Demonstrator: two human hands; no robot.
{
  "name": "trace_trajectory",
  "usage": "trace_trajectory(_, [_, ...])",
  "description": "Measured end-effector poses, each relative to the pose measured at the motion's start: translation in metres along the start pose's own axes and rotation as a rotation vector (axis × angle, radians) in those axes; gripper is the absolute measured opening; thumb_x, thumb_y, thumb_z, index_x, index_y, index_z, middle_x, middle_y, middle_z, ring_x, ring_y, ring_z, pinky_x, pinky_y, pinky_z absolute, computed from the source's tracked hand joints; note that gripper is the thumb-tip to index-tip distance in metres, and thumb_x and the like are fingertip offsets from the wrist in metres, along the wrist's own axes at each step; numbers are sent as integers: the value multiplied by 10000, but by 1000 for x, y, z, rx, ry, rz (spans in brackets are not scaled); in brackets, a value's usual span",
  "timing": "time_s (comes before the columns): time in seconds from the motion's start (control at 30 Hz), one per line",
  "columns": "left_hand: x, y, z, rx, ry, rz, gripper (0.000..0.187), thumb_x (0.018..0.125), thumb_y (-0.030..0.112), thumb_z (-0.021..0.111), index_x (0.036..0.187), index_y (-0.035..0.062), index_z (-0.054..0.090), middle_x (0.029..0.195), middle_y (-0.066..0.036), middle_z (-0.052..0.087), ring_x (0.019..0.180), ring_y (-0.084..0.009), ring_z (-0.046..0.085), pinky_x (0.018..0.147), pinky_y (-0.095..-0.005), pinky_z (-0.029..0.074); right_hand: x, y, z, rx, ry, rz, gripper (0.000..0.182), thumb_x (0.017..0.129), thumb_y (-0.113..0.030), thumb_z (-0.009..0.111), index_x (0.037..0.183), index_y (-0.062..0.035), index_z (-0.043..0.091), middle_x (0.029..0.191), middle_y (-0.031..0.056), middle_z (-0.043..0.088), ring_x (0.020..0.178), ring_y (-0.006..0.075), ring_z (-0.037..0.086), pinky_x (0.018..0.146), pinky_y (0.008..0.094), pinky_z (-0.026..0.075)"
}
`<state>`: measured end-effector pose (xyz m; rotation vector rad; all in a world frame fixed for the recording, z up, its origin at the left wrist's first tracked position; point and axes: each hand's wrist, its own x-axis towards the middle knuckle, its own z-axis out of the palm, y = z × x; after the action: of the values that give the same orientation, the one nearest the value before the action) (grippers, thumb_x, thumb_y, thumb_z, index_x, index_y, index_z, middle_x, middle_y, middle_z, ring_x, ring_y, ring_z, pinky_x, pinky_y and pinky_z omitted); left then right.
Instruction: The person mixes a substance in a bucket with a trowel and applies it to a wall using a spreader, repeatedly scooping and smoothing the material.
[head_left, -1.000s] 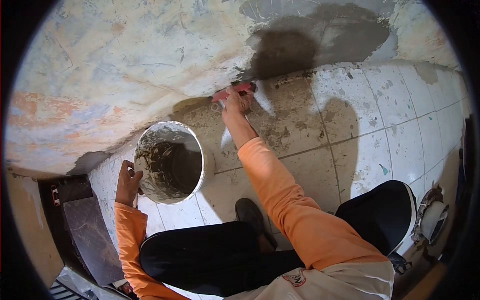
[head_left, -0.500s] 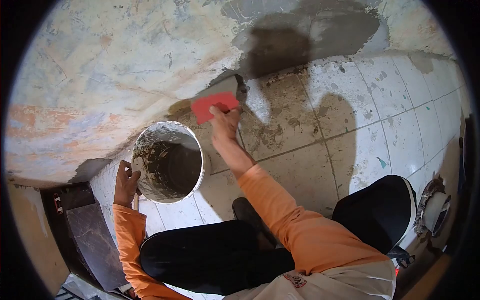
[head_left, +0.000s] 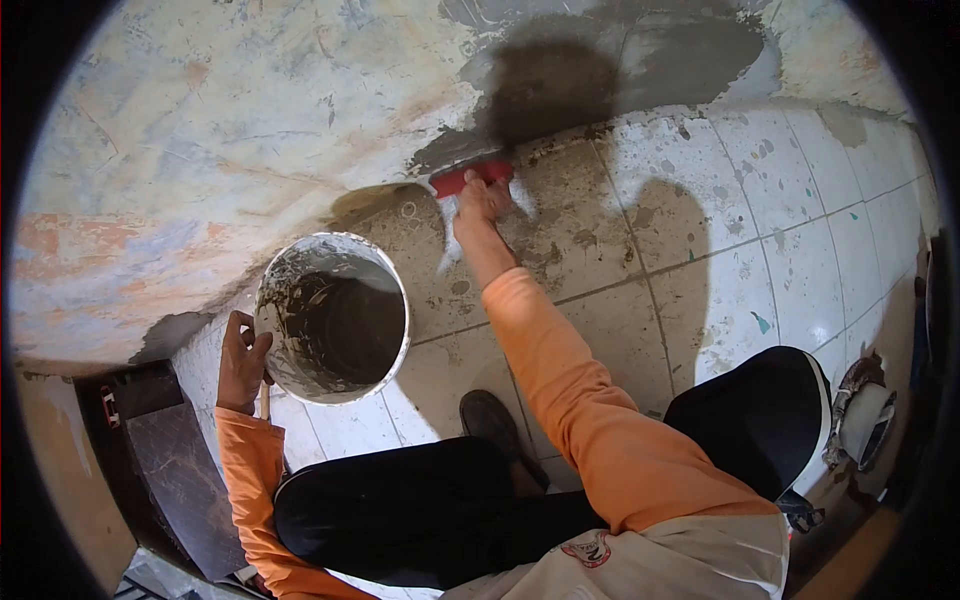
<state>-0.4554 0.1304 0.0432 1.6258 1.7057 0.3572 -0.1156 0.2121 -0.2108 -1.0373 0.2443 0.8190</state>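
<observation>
My right hand (head_left: pixel 484 208) is closed round the red handle of a wide putty knife (head_left: pixel 449 184), held at the foot of the wall where it meets the floor. Its blade is mostly out of sight, turned edge-on toward the wall. Wet grey plaster (head_left: pixel 455 147) lies on the wall just above the tool. To the left, my left hand (head_left: pixel 241 362) grips the side of a white bucket (head_left: pixel 402 345) near its rim, fingers curled. The bucket leans with its mouth toward me, and dark grey mix coats its inside.
Tiled floor (head_left: pixel 790 270) is spotted with plaster splashes. A larger grey patch (head_left: pixel 690 60) covers the wall at upper right. A dark box-like piece (head_left: pixel 190 480) stands at lower left. A plaster-crusted container (head_left: pixel 866 415) lies at far right, beyond my knee (head_left: pixel 750 420).
My right hand has moved right with the putty knife, which has tilted so its broad face no longer shows. Fresh grey plaster shows on the wall's lower edge. My left hand stays at the bucket.
</observation>
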Motion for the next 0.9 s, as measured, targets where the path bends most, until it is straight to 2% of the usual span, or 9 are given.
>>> trace_trajectory(0.27, [-6,3,0,-35,2,-3,197,973,84,598,1099,39,453,799,-121,678,514,-127,589,400,-270,436,-51,-38,48,211,44,47,513,967,15,595,1459,25,447,1398,170,546,1219,273,565,1072,366,450])
trace_trajectory(0.33, [-3,1,0,-39,-18,17,195,972,83,599,1094,37,453,795,-121,676,513,-131,589,401,-270,437,-75,-57,48,205,-170,-80,437,992,-14,598,1413,11,485,1337,158,573,1167,246,581,1020,362,471])
trace_trajectory(0.43, [-3,7,3,-54,-8,24,191,972,85,596,1088,38,452,781,-122,674,510,-136,589,399,-271,437,-93,-63,45,138,-244,-101,338,997,-15,590,1328,15,527,1232,124,600,1087,216,590,970,358,482])
trace_trajectory(0.5, [-3,12,5,-40,-5,31,192,971,86,596,1086,38,450,780,-123,673,508,-136,587,399,-271,438,-108,-63,29,103,-266,-205,257,1000,-20,597,1252,1,550,1144,94,610,1023,182,588,942,349,486])
trace_trajectory(0.57, [-2,13,5,-25,0,31,193,970,86,596,1084,37,448,779,-123,672,507,-136,586,400,-271,438,-121,-64,13,42,-264,-74,246,987,0,638,1227,-26,594,1134,55,639,1023,164,608,942,334,500])
trace_trajectory(0.63, [-1,9,3,-9,-12,29,199,968,87,598,1083,41,441,797,-132,674,512,-144,582,405,-284,435,-107,-35,-10,136,-287,-87,183,989,-45,637,1166,-9,608,1095,44,644,999,135,585,885,318,496])
trace_trajectory(0.7, [-4,13,5,6,1,26,202,968,88,599,1082,43,439,803,-134,672,513,-145,577,408,-291,432,-92,-33,-46,-36,-222,-76,152,978,-39,645,1128,-15,640,1136,40,656,993,141,601,869,318,507])
trace_trajectory(0.8, [-5,19,6,29,22,17,205,970,89,601,1080,47,434,811,-134,670,516,-148,568,414,-302,428,-68,4,-104,86,-191,-154,172,969,-20,641,1139,-3,657,1142,56,668,968,160,619,863,325,517])
trace_trajectory(0.9, [0,16,6,30,17,15,206,974,90,604,1082,50,433,801,-123,660,512,-140,557,411,-302,424,-92,-18,-117,-166,-22,-205,276,917,48,641,1187,-8,651,1099,43,657,952,162,625,880,314,516])
